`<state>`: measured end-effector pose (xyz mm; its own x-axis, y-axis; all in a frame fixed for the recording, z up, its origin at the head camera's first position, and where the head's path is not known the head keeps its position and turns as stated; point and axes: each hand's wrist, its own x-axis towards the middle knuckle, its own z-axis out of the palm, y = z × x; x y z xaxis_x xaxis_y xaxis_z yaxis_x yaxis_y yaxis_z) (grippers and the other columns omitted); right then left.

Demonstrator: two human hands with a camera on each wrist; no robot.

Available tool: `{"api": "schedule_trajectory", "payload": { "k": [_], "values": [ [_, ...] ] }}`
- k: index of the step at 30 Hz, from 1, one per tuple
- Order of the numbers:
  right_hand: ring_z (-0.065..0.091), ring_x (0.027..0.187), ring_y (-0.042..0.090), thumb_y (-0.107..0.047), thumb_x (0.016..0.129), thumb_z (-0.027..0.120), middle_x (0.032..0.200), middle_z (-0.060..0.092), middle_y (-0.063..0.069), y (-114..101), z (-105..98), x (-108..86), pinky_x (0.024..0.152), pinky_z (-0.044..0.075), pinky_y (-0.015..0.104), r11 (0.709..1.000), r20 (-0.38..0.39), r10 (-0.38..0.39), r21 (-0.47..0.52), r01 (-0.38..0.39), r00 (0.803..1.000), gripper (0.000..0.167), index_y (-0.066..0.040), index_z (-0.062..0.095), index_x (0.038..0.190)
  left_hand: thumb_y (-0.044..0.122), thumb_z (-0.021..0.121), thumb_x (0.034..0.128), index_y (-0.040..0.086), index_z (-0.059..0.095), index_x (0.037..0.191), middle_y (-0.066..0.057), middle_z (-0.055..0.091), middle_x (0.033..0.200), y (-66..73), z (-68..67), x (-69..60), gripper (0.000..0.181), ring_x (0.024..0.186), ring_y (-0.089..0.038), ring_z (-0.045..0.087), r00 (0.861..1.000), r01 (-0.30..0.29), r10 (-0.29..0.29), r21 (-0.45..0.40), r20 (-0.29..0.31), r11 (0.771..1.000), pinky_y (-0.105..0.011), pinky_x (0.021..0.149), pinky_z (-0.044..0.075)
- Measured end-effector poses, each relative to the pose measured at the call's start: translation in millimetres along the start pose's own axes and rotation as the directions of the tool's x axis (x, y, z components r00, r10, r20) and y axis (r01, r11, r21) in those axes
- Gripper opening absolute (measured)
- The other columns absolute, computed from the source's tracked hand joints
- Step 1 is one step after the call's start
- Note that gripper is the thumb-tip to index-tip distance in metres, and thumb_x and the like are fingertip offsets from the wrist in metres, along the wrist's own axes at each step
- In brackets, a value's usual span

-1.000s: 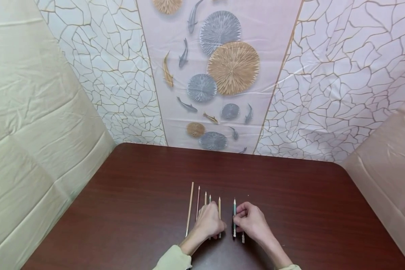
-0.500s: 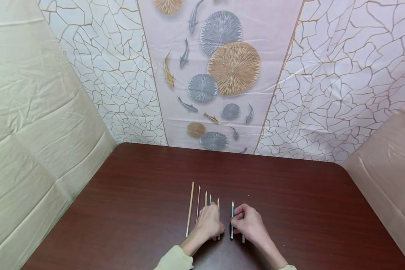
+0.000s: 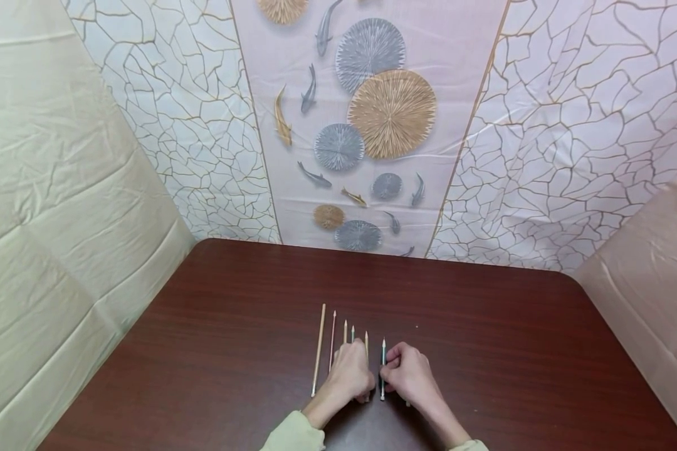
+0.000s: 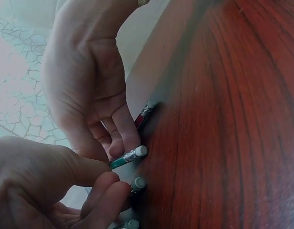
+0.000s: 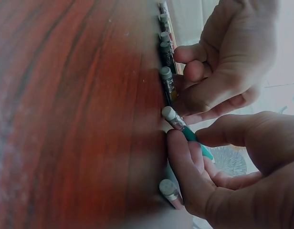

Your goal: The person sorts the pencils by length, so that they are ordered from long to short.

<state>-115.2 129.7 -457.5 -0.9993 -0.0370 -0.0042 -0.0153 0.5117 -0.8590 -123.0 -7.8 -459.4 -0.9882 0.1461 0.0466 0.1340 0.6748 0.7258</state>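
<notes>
My right hand pinches a green pencil between thumb and fingers, point away from me. In the right wrist view its white eraser end shows past the fingertips. Just left of it, my left hand pinches a yellow pencil; the hand covers the pencil's middle. A narrow gap separates the two pencils. Under the right hand lies a reddish pencil, mostly hidden in the head view.
Left of the hands lie a long light-wood pencil, a pink pencil, a tan pencil and another green pencil, partly behind the left hand. The dark red-brown table ends at a patterned cloth backdrop.
My right hand has moved left with the green pencil, narrowing the gap to the yellow pencil. The left hand and the yellow pencil have barely shifted.
</notes>
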Motion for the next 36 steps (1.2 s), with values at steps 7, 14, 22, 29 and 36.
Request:
{"api": "schedule_trajectory", "payload": {
  "k": [7, 14, 22, 29, 36],
  "values": [
    [0.064, 0.047, 0.019, 0.007, 0.069, 0.065, 0.066, 0.064, 0.004, -2.7, 3.2, -0.8, 0.046, 0.053, 0.030, 1.000, 0.013, -0.004, -0.026, 0.004, 1.000, 0.016, 0.005, 0.060, 0.084, -0.012, 0.063, 0.0649, 0.006, 0.051, 0.069, 0.006, 0.044, 0.034, 0.0, 0.0, -0.4, 0.023, 0.025, -0.009, 0.047, 1.000, 0.006, -0.006, -0.030, 0.012, 1.000, -0.024, 0.030, 0.039],
    [0.064, 0.045, 0.018, 0.006, 0.068, 0.064, 0.063, 0.065, 0.002, -4.7, 5.1, 0.1, 0.047, 0.051, 0.029, 0.996, 0.025, -0.023, -0.081, 0.025, 0.999, 0.014, 0.003, 0.060, 0.081, -0.013, 0.062, 0.0663, 0.005, 0.051, 0.073, 0.005, 0.045, 0.034, -0.8, 0.2, -2.1, 0.022, 0.025, -0.010, 0.048, 1.000, 0.019, -0.018, -0.064, 0.016, 0.998, -0.025, 0.029, 0.040],
    [0.065, 0.046, 0.017, 0.006, 0.069, 0.065, 0.063, 0.066, 0.003, -4.3, 5.9, 1.6, 0.048, 0.051, 0.029, 0.995, 0.028, -0.029, -0.093, 0.031, 0.999, 0.013, 0.003, 0.061, 0.080, -0.014, 0.060, 0.0671, 0.003, 0.052, 0.075, 0.005, 0.045, 0.033, -1.6, -0.3, -2.4, 0.021, 0.025, -0.010, 0.048, 1.000, 0.009, -0.008, -0.074, 0.023, 0.997, -0.025, 0.029, 0.040],
    [0.064, 0.045, 0.017, 0.006, 0.069, 0.066, 0.061, 0.065, 0.002, -4.4, 6.6, 2.4, 0.049, 0.051, 0.029, 0.994, 0.029, -0.030, -0.109, 0.033, 0.999, 0.012, 0.003, 0.061, 0.080, -0.014, 0.060, 0.0663, 0.003, 0.052, 0.074, 0.005, 0.045, 0.033, -1.4, -0.5, -2.3, 0.020, 0.025, -0.010, 0.048, 1.000, 0.008, -0.007, -0.056, 0.025, 0.998, -0.024, 0.029, 0.040],
    [0.063, 0.042, 0.016, 0.007, 0.067, 0.063, 0.058, 0.063, 0.001, -3.5, 7.8, 3.6, 0.047, 0.050, 0.029, 0.991, 0.021, -0.047, -0.121, 0.049, 0.999, 0.012, 0.002, 0.061, 0.077, -0.013, 0.061, 0.0672, 0.006, 0.050, 0.073, 0.005, 0.045, 0.034, -0.9, -0.5, -1.5, 0.023, 0.025, -0.010, 0.047, 0.999, 0.029, -0.027, -0.045, 0.035, 0.999, -0.025, 0.030, 0.040]
  ]
}}
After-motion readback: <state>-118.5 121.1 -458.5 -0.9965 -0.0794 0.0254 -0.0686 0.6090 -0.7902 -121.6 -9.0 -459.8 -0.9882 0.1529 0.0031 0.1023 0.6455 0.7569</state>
